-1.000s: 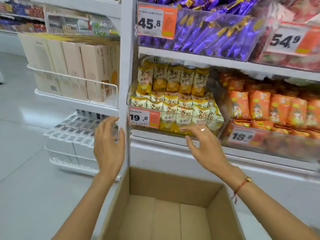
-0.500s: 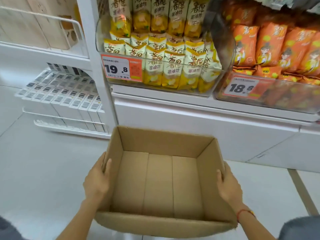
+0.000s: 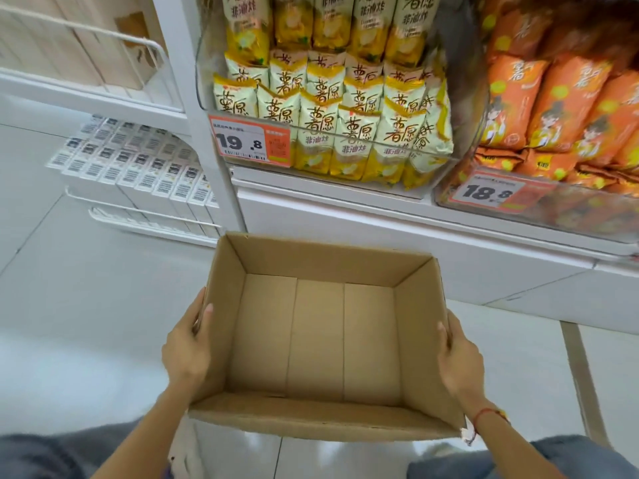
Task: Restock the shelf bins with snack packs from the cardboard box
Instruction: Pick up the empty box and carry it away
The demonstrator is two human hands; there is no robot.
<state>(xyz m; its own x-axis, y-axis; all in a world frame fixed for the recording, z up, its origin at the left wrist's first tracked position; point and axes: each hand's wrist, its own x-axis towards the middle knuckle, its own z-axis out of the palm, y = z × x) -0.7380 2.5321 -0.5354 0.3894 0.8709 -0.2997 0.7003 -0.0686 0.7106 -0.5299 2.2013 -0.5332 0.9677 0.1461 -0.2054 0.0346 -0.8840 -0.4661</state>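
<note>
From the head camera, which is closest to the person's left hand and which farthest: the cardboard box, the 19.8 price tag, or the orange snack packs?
From the left hand:
1. Cardboard box: touching, the hand holds its left wall.
2. 19.8 price tag: above, on the front of the yellow packs' bin.
3. Orange snack packs: farthest, up at the right in the neighbouring bin.

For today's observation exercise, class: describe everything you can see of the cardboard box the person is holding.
The cardboard box is plain brown corrugated board, open at the top, with nothing visible inside. Its floor shows three panels split by two lengthwise creases. It sits roughly level, its near wall slightly ragged along the edge, in front of the white shelf unit below the bin of yellow snack packs. The left hand grips its left wall and the right hand its right wall, thumbs hooked over the rims.
</note>
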